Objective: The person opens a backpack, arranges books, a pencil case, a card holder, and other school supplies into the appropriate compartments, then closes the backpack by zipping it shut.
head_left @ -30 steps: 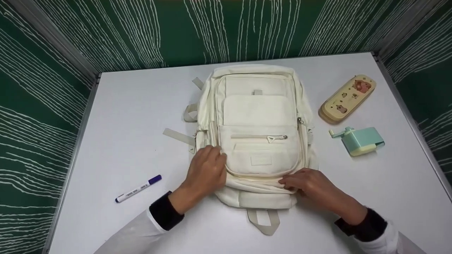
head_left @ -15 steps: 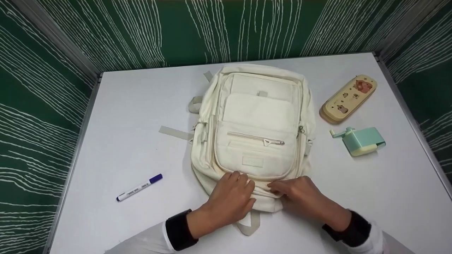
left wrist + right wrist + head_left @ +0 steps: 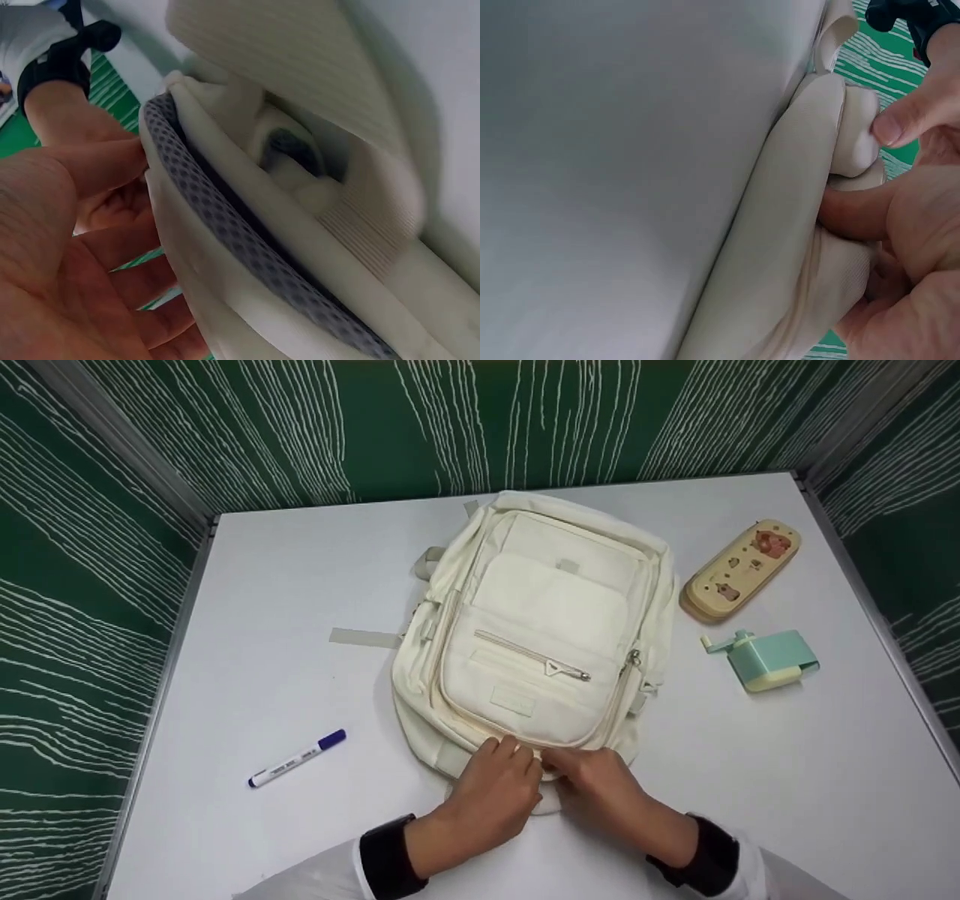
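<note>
A cream backpack [image 3: 555, 600] lies at a slant on the white table, front pocket up. My left hand [image 3: 495, 791] grips the fabric at its near end. In the left wrist view, the left thumb and fingers bend round a fold with grey mesh lining [image 3: 247, 232]. Right beside it, my right hand [image 3: 600, 791] pinches the same near edge. The right thumb [image 3: 859, 214] presses into the cream cloth in the right wrist view. The part between the two hands is mostly hidden from the head camera.
A white marker with a purple cap [image 3: 296, 759] lies on the left of the table [image 3: 262, 585]. To the backpack's right are a yellow pencil case [image 3: 742, 570] and a mint-green hand-cranked device [image 3: 772, 660]. A grey strap [image 3: 364, 638] sticks out leftward from the backpack.
My left hand has moved from the backpack's left side to its near end. My right hand has shifted left towards it. The backpack has turned, its near end swinging left.
</note>
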A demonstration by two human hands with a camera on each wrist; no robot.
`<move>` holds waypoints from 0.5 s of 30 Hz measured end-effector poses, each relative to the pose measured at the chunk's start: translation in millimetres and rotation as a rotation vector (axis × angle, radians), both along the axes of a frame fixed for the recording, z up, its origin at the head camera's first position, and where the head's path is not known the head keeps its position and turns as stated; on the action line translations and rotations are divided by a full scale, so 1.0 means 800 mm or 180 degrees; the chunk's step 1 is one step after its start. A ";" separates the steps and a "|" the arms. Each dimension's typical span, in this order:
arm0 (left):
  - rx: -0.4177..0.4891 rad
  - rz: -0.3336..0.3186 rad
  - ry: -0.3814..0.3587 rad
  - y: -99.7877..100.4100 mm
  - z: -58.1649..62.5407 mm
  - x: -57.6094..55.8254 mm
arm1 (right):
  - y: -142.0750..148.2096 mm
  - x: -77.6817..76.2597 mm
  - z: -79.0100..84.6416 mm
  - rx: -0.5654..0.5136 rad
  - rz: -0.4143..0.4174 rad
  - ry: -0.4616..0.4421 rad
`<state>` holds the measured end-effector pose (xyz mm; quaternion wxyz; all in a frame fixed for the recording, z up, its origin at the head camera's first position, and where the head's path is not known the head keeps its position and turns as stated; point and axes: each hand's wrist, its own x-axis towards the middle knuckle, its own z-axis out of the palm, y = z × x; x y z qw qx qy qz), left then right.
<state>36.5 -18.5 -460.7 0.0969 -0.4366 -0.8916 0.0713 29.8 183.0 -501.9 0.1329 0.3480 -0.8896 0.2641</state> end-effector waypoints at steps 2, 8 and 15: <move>-0.0169 0.0044 -0.0071 0.000 0.002 0.001 | -0.005 0.000 0.000 -0.0053 0.0092 -0.0024; -0.0340 0.0082 -0.0169 -0.004 0.003 0.001 | 0.004 -0.003 0.002 -0.0371 0.0495 -0.0412; -0.0184 0.0000 -0.0079 -0.013 0.004 0.000 | 0.051 -0.027 0.011 -0.1001 -0.0120 -0.0415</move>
